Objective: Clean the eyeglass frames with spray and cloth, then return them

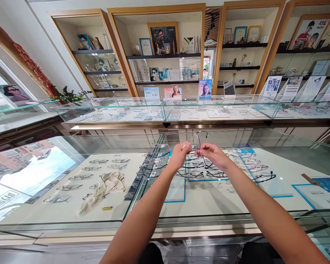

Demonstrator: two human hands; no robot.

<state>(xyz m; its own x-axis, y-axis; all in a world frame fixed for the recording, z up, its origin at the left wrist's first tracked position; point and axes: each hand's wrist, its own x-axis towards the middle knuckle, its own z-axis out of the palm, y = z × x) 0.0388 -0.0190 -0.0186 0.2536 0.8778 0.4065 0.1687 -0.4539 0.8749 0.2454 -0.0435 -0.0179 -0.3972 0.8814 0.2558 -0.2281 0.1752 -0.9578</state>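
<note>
Both of my arms reach out over a glass display counter [143,220]. My left hand [180,154] and my right hand [210,153] meet above it, each pinched on a thin dark eyeglass frame [197,139] held up between them. One temple arm of the frame curves up to the right. Below the hands, under the glass, rows of eyeglass frames [198,172] lie on a white tray with blue lines.
A crumpled beige cloth [104,187] lies inside the left case among more glasses. A second glass counter [165,112] runs behind, with cards and small posters on top. Wooden wall shelves [156,55] hold pictures and trophies. A green plant [68,97] stands at left.
</note>
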